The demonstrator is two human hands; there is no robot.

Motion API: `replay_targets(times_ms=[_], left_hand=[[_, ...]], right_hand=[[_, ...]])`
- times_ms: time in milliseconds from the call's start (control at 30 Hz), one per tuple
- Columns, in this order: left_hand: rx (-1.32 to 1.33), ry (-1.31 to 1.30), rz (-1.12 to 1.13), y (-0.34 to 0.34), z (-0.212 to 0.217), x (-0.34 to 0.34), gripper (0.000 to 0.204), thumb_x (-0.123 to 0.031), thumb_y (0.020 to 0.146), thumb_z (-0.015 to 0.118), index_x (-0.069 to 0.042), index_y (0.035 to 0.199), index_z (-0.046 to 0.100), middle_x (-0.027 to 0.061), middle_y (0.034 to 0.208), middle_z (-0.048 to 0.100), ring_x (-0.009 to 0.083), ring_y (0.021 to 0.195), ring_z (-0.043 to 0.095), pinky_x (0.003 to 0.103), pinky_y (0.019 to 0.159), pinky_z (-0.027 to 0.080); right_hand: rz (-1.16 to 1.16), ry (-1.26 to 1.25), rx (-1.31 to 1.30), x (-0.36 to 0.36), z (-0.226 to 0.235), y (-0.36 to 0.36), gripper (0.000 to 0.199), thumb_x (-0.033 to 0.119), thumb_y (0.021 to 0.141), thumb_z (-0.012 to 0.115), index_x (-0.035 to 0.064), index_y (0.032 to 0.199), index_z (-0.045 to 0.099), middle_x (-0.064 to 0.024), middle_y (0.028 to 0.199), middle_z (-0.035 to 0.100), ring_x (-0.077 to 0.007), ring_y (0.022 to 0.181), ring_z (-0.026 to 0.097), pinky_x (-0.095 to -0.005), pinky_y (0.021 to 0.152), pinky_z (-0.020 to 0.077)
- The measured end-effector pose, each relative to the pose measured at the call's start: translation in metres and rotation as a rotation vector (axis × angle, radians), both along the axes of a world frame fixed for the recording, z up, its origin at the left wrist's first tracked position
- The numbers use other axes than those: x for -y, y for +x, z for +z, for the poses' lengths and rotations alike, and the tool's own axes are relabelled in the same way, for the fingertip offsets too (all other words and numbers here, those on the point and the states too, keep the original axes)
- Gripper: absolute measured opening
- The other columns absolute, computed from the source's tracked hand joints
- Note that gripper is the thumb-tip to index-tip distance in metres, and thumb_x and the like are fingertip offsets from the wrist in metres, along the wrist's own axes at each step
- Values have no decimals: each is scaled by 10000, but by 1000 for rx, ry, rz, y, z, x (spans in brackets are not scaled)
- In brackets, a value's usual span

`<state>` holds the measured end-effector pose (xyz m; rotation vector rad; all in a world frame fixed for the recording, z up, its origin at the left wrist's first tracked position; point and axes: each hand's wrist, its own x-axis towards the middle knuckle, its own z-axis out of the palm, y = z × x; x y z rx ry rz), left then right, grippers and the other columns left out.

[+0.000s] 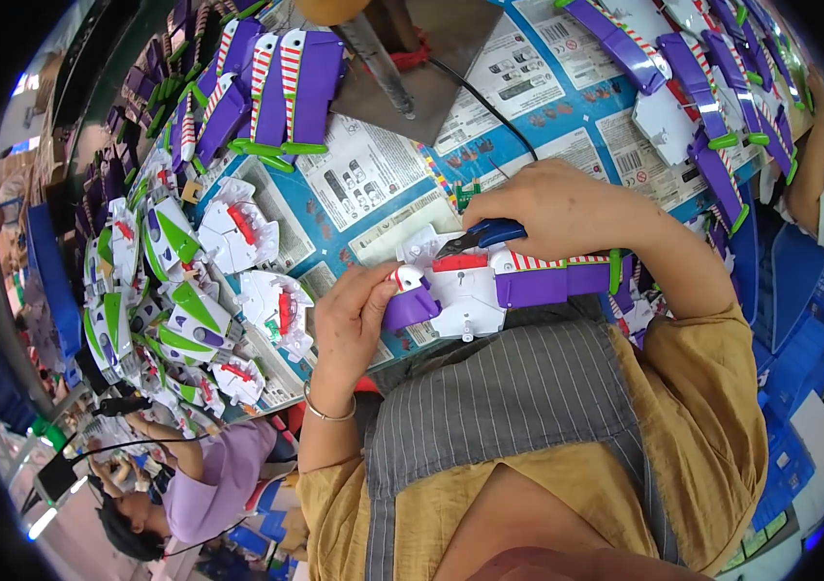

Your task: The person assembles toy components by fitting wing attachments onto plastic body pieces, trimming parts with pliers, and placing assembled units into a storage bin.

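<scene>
A white plastic toy shell [468, 295] with a red insert [460, 261] lies in front of me at the table's near edge. A purple wing with a red-and-white striped edge [531, 286] extends from its right side, and another purple wing [412, 306] sits at its left. The fingers of my left hand [349, 308] pinch that left wing near its white striped joint. In my right hand [562, 208] are blue-handled pliers [497, 230], their dark jaws over the red insert. A small green circuit board [467, 194] is just beyond the shell.
Several purple wings [313, 87] lie at the far left, more [698, 87] at the far right. White-and-green toy bodies [174, 237] and white shells [237, 228] crowd the left. A metal post [378, 68] stands at the back on printed sheets. One co-worker [223, 474] is lower left.
</scene>
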<state>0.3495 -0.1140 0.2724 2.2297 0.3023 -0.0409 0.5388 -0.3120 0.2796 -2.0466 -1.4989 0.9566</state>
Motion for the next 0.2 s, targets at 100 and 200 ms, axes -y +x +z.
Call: replay_targets(times_ms=[100, 200], left_hand=[[-5, 65, -146, 2, 2, -7, 161, -150, 838, 609, -41, 949, 648, 104, 717, 568, 236, 650, 577, 304, 584, 449], [-63, 41, -189, 4, 7, -10, 165, -145, 840, 608, -34, 956, 647, 104, 725, 572, 235, 651, 577, 307, 589, 452]], right_hand=[[19, -58, -54, -3, 4, 3, 342, 176, 730, 638, 118, 1063, 584, -160, 841, 634, -339, 835, 614, -433, 745, 466], [35, -84, -60, -3, 1, 3, 384, 182, 721, 643, 122, 1096, 587, -167, 887, 638, -343, 870, 610, -422, 790, 460]])
